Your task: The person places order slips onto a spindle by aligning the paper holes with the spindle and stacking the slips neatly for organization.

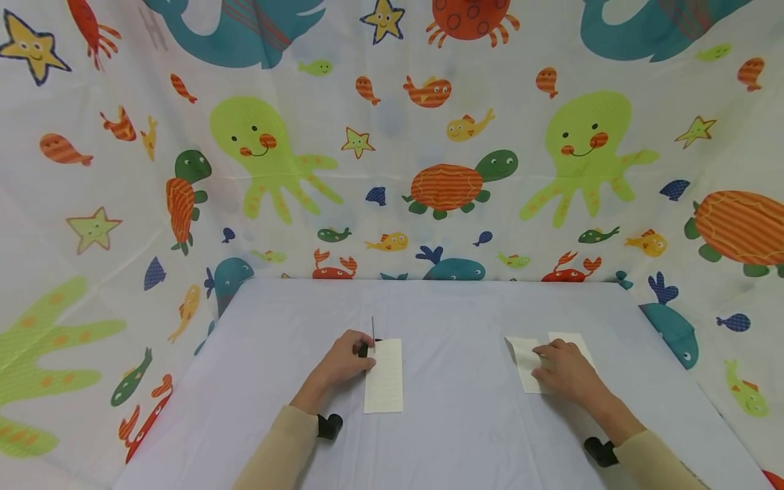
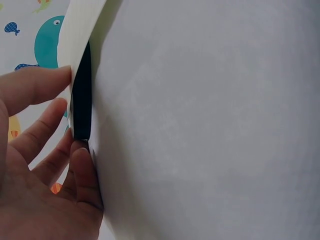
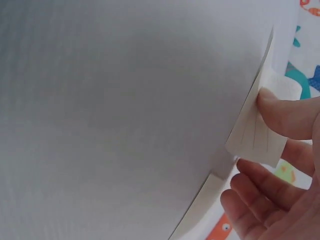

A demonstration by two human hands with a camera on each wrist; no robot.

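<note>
My left hand [image 1: 339, 357] is at the upper left corner of a narrow cream paper slip [image 1: 384, 384], its thumb and fingers pinching that edge. Under the slip, a flat dark piece [image 2: 82, 102] shows beside the fingertips in the left wrist view; its kind I cannot tell. A thin dark upright edge [image 1: 373, 328] rises beside the fingers. On the right, my right hand [image 1: 569, 371] pinches a lined cream paper slip [image 3: 252, 132], thumb on its face. That slip's left corner curls up. Another cream slip [image 1: 578, 342] lies partly hidden behind the right hand.
A white cloth covers the table [image 1: 453, 435]. Behind it hangs a curtain [image 1: 392, 184] printed with sea animals, reaching down to the table's back edge and along both sides. Black wrist mounts [image 1: 331, 427] sit at both sleeves.
</note>
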